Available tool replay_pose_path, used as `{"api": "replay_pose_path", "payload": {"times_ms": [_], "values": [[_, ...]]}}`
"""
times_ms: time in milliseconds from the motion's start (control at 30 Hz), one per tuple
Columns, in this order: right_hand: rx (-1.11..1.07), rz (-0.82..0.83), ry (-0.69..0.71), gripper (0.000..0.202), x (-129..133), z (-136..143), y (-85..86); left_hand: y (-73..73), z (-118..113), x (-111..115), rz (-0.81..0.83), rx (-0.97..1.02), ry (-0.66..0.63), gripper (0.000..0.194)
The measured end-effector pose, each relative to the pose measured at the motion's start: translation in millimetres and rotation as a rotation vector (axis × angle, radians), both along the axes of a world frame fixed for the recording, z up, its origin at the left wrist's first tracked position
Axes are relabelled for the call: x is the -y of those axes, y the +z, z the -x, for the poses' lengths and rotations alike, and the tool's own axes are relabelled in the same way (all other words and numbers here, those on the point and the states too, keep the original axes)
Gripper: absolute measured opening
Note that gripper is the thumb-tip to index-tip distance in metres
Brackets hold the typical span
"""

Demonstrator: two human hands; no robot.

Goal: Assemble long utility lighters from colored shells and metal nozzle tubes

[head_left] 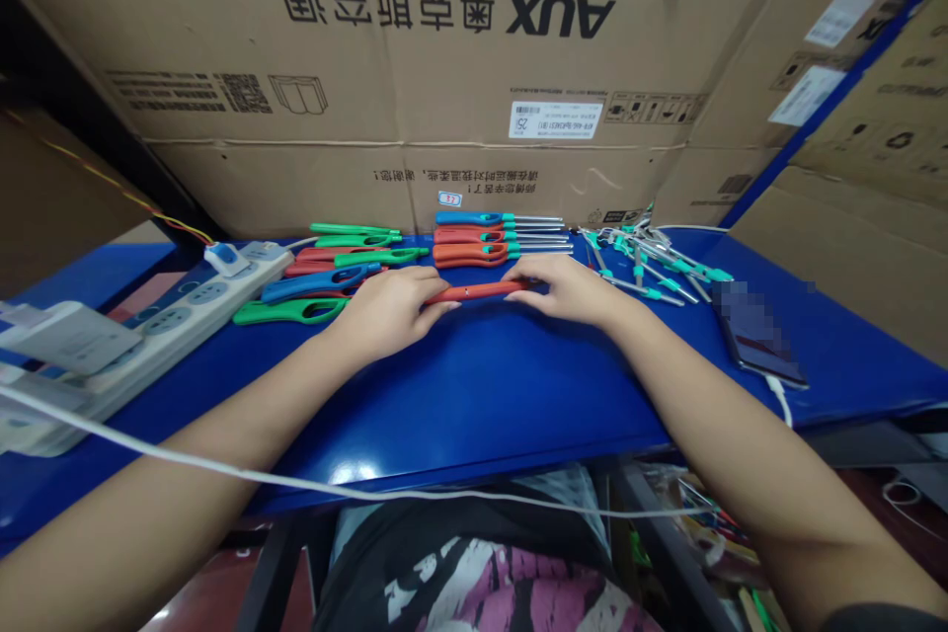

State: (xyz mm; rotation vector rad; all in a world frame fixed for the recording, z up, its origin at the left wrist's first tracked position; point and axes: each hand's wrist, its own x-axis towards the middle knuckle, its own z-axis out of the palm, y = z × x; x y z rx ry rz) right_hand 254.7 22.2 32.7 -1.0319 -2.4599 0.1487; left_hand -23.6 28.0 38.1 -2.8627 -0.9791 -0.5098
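Observation:
An orange-red lighter body (481,292) lies level between my hands, just above the blue table. My left hand (396,309) is closed round its left end, with the thumb along the near side. Fingers of my right hand (567,286) pinch its right end; the exact tip is hidden. Behind them is a stack of long-nosed lighters (474,255) in orange, red and blue, their metal tubes pointing right. Left of it lie loose lighter bodies (322,283) in green, blue and red. To the right is a pile of metal tubes with teal parts (652,262).
A white power strip (199,301) with plugs runs along the left. At the right a phone (762,341) lies with a cable attached. A white cord (355,492) crosses in front of me. Printed cardboard (444,69) walls the back of the blue table (459,405).

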Motion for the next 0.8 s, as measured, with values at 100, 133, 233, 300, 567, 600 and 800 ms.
{"api": "replay_pose_path", "payload": {"times_ms": [100, 133, 233, 300, 567, 600, 800], "values": [[0.013, -0.029, -0.035, 0.012, 0.2, -3.8, 1.1, 0.8, 1.7, -1.2, -0.002, 0.022, -0.01, 0.031], [0.017, -0.041, -0.041, 0.011, 0.8, -4.1, 1.7, 0.7, 1.7, -1.0, -0.007, 0.026, -0.013, 0.031], [0.024, -0.083, -0.046, 0.009, 2.5, -3.5, 3.1, -0.5, 0.3, 0.8, -0.037, 0.042, -0.001, 0.032], [0.017, -0.098, -0.045, 0.009, 3.7, -2.2, 3.7, -2.3, -1.2, 2.3, -0.054, 0.062, 0.011, 0.033], [0.003, -0.14, 0.008, 0.009, 8.4, 7.1, 2.5, -15.1, -7.9, 4.5, -0.06, 0.18, -0.063, 0.03], [-0.012, -0.143, 0.012, 0.009, 8.3, 7.3, 2.4, -15.5, -8.4, 4.5, -0.058, 0.199, -0.074, 0.029], [-0.036, -0.139, -0.007, 0.01, 7.6, 5.4, 3.7, -9.7, -6.6, 2.1, -0.016, 0.272, -0.105, 0.026]]}}
